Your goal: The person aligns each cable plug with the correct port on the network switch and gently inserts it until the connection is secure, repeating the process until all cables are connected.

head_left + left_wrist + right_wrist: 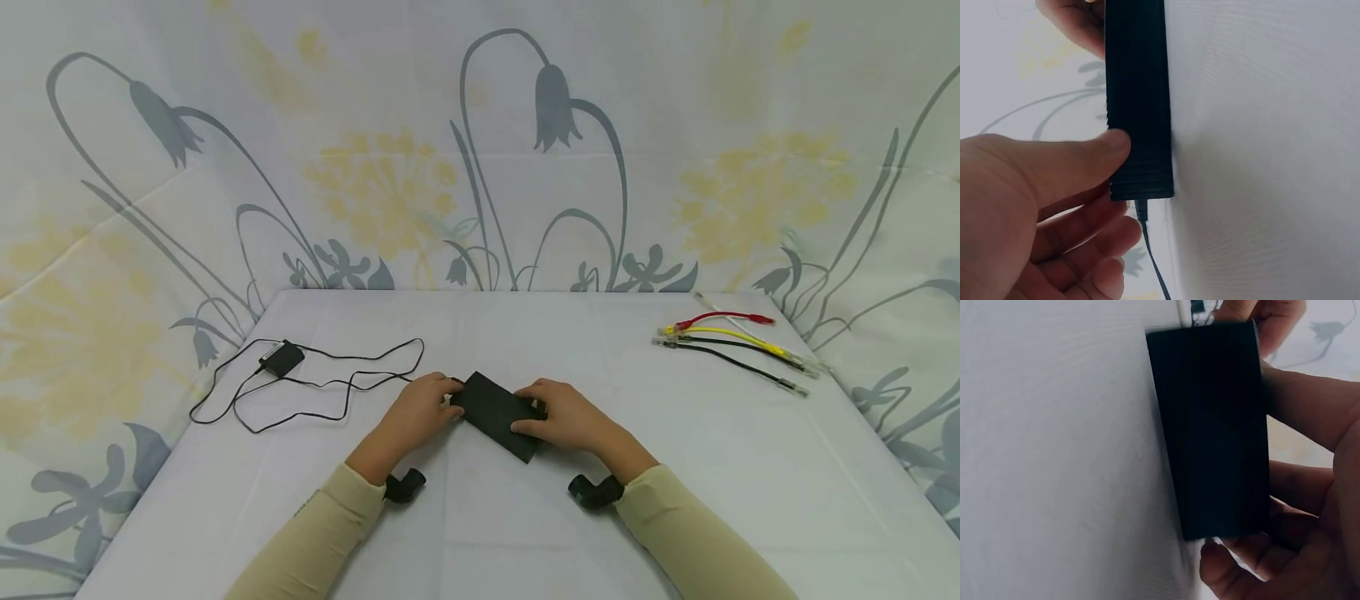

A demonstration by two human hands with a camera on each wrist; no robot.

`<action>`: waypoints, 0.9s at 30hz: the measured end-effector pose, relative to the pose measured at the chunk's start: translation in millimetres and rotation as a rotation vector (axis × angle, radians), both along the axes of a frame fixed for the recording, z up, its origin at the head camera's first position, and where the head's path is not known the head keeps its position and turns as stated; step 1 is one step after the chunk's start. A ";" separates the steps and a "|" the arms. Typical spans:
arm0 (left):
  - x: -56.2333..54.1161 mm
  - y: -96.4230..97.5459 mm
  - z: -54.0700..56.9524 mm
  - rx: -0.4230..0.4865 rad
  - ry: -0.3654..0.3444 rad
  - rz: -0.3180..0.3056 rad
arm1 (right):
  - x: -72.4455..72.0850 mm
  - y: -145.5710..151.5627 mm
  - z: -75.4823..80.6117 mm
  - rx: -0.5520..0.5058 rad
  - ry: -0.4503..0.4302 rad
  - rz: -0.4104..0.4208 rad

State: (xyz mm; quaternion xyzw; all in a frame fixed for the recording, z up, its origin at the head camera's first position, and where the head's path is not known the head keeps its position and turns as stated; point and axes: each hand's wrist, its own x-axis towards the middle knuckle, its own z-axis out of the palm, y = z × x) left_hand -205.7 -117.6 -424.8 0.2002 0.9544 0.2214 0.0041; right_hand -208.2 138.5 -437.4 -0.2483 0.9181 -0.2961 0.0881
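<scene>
A flat black rectangular box (495, 414) lies slantwise near the middle of the white table, between both hands. My left hand (416, 410) grips its left end, and in the left wrist view the thumb presses on the ribbed edge. A thin black cord (1155, 262) enters that end, close to the curled fingers. At the other end my right hand (573, 417) holds the box, thumb on one side and fingers around the far corner. In the right wrist view the box's dark side (1213, 431) partly hides the fingers.
To the left lies a small black power adapter (282, 359) with its looped black cord (300, 415). Several short network cables lie back right, including a red cable (723, 314) and a yellow cable (727, 332). A flowered cloth (420, 192) hangs behind the table.
</scene>
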 end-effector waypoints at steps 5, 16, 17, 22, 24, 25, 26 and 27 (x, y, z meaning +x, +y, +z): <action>-1.2 -1.7 -4.3 0.046 0.025 0.061 | 0.0 -0.9 1.6 -0.058 -0.059 0.010; -2.7 -1.0 -6.4 0.168 -0.036 0.132 | 3.0 -7.7 -3.4 -0.320 -0.393 0.009; -2.7 -0.7 -6.3 0.178 -0.045 0.131 | 3.4 -8.9 -4.0 -0.348 -0.415 0.006; -2.3 1.6 -5.9 0.216 -0.135 0.119 | 4.7 -15.0 -7.1 -0.454 -0.485 -0.033; -1.8 3.0 -5.7 0.221 -0.182 0.104 | 5.0 -17.7 -8.4 -0.483 -0.505 -0.052; -1.2 3.7 -5.5 0.223 -0.207 0.095 | 5.0 -19.1 -9.2 -0.495 -0.510 -0.061; -0.7 4.2 -5.2 0.218 -0.223 0.079 | 5.2 -20.4 -9.9 -0.505 -0.513 -0.067; -0.4 5.0 -5.1 0.211 -0.234 0.065 | 5.3 -21.7 -10.5 -0.514 -0.517 -0.075</action>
